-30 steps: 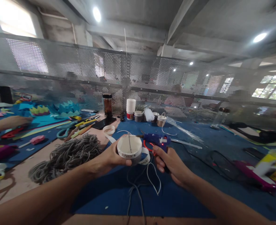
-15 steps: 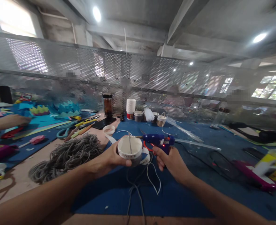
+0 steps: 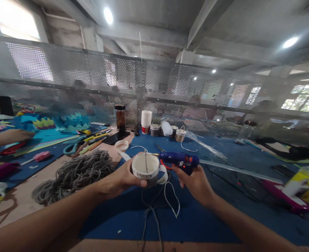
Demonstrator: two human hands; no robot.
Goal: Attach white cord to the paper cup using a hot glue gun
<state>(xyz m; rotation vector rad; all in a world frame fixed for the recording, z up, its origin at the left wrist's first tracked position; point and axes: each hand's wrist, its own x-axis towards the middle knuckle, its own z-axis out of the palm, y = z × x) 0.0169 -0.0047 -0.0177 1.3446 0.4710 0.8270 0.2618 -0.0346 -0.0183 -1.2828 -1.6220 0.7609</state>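
My left hand (image 3: 121,179) is closed round a small white paper cup (image 3: 145,168) held with its mouth toward me; a grey cord runs across the opening and hangs down below it. My right hand (image 3: 193,182) grips a blue hot glue gun (image 3: 178,159), whose nozzle points left at the cup's right rim. A clear glue stick (image 3: 235,169) sticks out of the gun's back to the right. A white strip (image 3: 163,176) curls just behind the cup.
A heap of grey cord (image 3: 75,173) lies left of my arm. Scissors (image 3: 71,148), pencils and coloured paper cover the left side, where another person's hand (image 3: 15,134) rests. Stacked paper cups (image 3: 146,122) and a jar (image 3: 120,118) stand by the mesh screen. A pink tool (image 3: 283,196) lies at right.
My right hand has raised the glue gun and tilted it level, so its nozzle now reaches the cup's rim. The cup and left hand have barely moved.
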